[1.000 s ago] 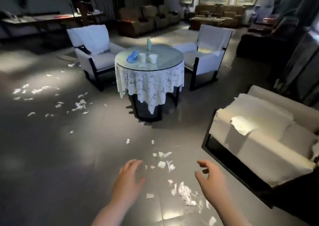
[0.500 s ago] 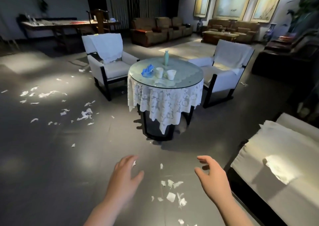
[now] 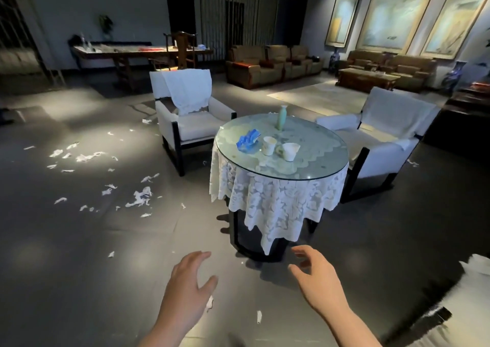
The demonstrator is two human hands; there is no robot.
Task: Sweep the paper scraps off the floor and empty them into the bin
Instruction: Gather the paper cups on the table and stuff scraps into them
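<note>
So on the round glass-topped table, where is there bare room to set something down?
The near and right parts of the round glass-topped table are bare, from the two white cups to the rim. The left centre is crowded: blue crumpled object, cups, then the pale green vase behind. Both hands, left and right, hold nothing.

The room was dim overall, with soft pools of light on the dark floor (image 3: pixel 79 240) at far left and near the middle. Glare glinted off the glass tabletop (image 3: pixel 281 147). Wide-angle distortion bent the edges, and the near right corner was smeared and blurred.
</note>
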